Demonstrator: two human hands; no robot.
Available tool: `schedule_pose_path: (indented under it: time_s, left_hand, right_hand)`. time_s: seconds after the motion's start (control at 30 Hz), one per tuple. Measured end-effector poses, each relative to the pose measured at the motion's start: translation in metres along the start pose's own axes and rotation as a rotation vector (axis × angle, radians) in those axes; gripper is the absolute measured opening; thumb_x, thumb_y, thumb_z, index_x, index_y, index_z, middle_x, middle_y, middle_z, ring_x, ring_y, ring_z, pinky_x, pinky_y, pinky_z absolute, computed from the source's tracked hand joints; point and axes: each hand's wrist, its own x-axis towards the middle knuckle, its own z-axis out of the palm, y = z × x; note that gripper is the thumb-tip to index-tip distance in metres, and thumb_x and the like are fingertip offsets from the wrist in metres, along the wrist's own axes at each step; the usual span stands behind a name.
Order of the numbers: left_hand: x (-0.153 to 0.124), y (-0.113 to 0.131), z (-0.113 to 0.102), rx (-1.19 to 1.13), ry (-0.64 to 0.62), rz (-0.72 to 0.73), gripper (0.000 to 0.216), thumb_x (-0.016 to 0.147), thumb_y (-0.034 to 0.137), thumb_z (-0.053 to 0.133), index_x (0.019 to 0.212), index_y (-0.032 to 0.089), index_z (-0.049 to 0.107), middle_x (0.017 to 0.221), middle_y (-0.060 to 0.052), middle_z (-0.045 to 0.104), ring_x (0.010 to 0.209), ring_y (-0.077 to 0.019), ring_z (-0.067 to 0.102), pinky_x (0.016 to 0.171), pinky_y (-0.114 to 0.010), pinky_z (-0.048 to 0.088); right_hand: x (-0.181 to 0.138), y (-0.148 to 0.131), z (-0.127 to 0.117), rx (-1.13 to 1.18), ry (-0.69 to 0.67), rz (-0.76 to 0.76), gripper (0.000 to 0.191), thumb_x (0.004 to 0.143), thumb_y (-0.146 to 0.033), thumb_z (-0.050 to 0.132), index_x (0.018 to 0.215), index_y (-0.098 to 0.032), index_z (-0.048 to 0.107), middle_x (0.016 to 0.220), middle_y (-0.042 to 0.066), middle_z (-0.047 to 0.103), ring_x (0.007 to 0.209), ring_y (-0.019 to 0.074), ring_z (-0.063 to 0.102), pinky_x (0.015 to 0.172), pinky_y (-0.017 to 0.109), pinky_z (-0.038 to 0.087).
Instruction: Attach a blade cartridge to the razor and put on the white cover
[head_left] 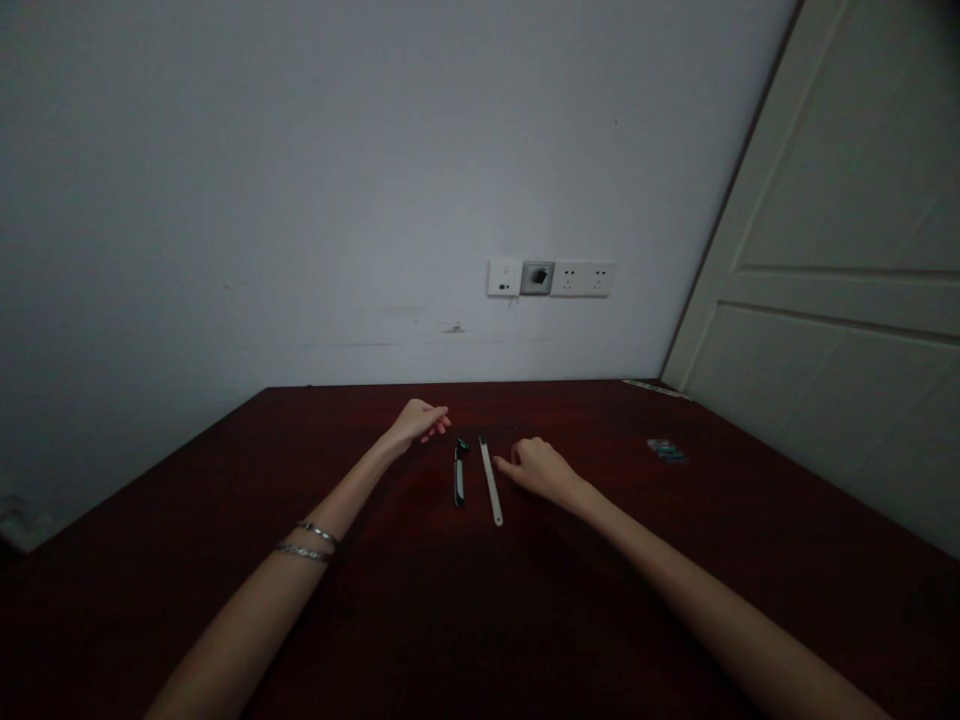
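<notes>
Two slim items lie side by side on the dark red table (420, 580), pointing away from me. The left one is a black and grey razor (459, 480) with its head at the far end. Beside it rests a long thin white strip (491, 485), dark at its far tip and with a small hole at the near end. My left hand (420, 422) hovers to the razor's upper left, fingers loosely curled and thumb apart, holding nothing. Close to the strip's right side, my right hand (541, 468) is loosely bent with thumb apart; nothing shows in it.
A small clear packet (666, 451) with bluish contents lies on the right of the table. A narrow pale strip (656, 389) is at the far right corner. Behind stands a white wall (337, 200) with sockets (583, 279); a pale panelled door (840, 290) borders the right side.
</notes>
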Motion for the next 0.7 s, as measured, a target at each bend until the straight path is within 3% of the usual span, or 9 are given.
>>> schedule_pose_path:
  time_s: [0.13,0.23,0.3,0.47,0.57,0.7]
  left_hand:
    - [-0.001,0.0,0.001,0.009,0.004,0.013,0.029,0.079,0.032,0.051,0.07,0.007,0.064,0.054,-0.001,0.055,0.039,-0.0047,0.039,0.034,-0.017,0.025]
    - [0.0,-0.001,0.003,0.018,0.008,0.049,0.029,0.078,0.034,0.052,0.073,0.008,0.064,0.057,-0.001,0.056,0.04,-0.0049,0.039,0.033,-0.016,0.025]
    - [0.001,0.0,0.004,0.017,0.009,0.067,0.028,0.077,0.034,0.052,0.073,0.009,0.064,0.058,-0.001,0.056,0.041,-0.0049,0.039,0.033,-0.016,0.025]
    - [0.003,0.002,0.006,0.03,0.02,0.082,0.027,0.078,0.034,0.051,0.073,0.01,0.064,0.058,-0.001,0.056,0.041,-0.0051,0.04,0.034,-0.017,0.026]
    - [0.003,0.003,0.006,0.026,0.02,0.088,0.028,0.078,0.035,0.051,0.073,0.01,0.064,0.059,-0.001,0.056,0.041,-0.005,0.04,0.034,-0.016,0.026]
    - [0.003,0.002,0.005,0.027,0.022,0.097,0.028,0.077,0.035,0.051,0.074,0.011,0.064,0.06,-0.002,0.057,0.041,-0.0054,0.041,0.034,-0.016,0.026]
  right_hand:
    - [0.0,0.055,-0.028,0.11,0.175,-0.022,0.033,0.078,-0.047,0.05,0.071,-0.017,0.063,0.072,0.008,0.066,0.066,0.0201,0.061,0.061,0.029,0.044]
    - [-0.003,0.122,-0.046,0.168,0.418,-0.027,0.029,0.073,-0.042,0.056,0.085,-0.017,0.063,0.09,0.009,0.065,0.084,0.0222,0.061,0.077,0.033,0.046]
    - [-0.009,0.172,-0.052,0.189,0.473,-0.028,0.035,0.07,-0.044,0.058,0.094,-0.018,0.062,0.101,0.01,0.062,0.096,0.0247,0.058,0.084,0.037,0.045]
    - [-0.034,0.269,-0.044,0.272,0.378,0.173,0.062,0.061,-0.048,0.064,0.113,-0.017,0.056,0.124,0.014,0.053,0.115,0.0309,0.048,0.096,0.043,0.039]
    - [-0.048,0.295,-0.037,0.331,0.22,0.29,0.08,0.057,-0.05,0.067,0.125,-0.014,0.047,0.13,0.017,0.048,0.117,0.0315,0.046,0.098,0.042,0.038]
    - [-0.055,0.309,-0.032,0.372,0.094,0.297,0.089,0.055,-0.049,0.068,0.132,-0.015,0.04,0.135,0.014,0.043,0.121,0.0293,0.043,0.102,0.041,0.034]
